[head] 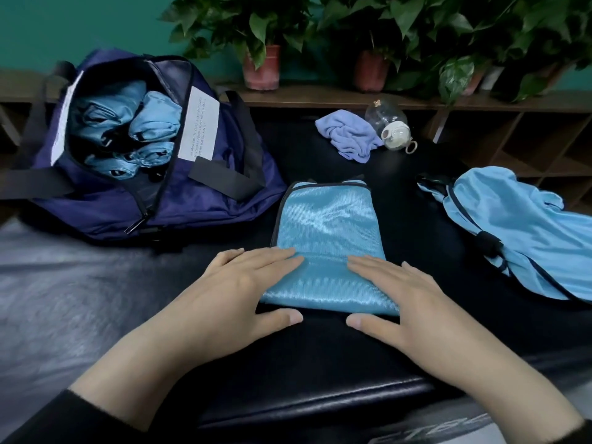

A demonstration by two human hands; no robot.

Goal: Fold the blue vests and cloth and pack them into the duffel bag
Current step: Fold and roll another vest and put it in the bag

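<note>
Both hands flat on the folded vest [323, 238] at the centre of the dark padded table [320, 363]. Left hand [237, 283] presses the near-left corner, fingers straight and together, pointing right, thumb off the fabric on the table just below the near edge. Right hand [403, 293] mirrors it on the near-right corner, fingers straight, pointing left, thumb also on the table. Fingertips of the two hands are apart, a strip of fabric showing between them. Neither hand grips anything; both just press down.

The vest is a narrow light-blue rectangle with dark trim along its left and far edges. A crease runs across it at the fingertips, near part doubled over.

Duffel bag [198, 200], navy, sits far left on the table, zip open, mouth facing up. Inside: several rolled vests [150, 123], same light blue, packed side by side. White label [198, 123] on the opened flap, black straps draped over the side.

Unfolded vest [519, 225] lies crumpled at the right edge of the table, well apart from the hands. Purple-blue cloth [349, 136] is bunched at the far side, touching a clear bottle [389, 125] lying on its side with a white cap.

Potted plants [262, 43] on a wooden shelf behind.
</note>
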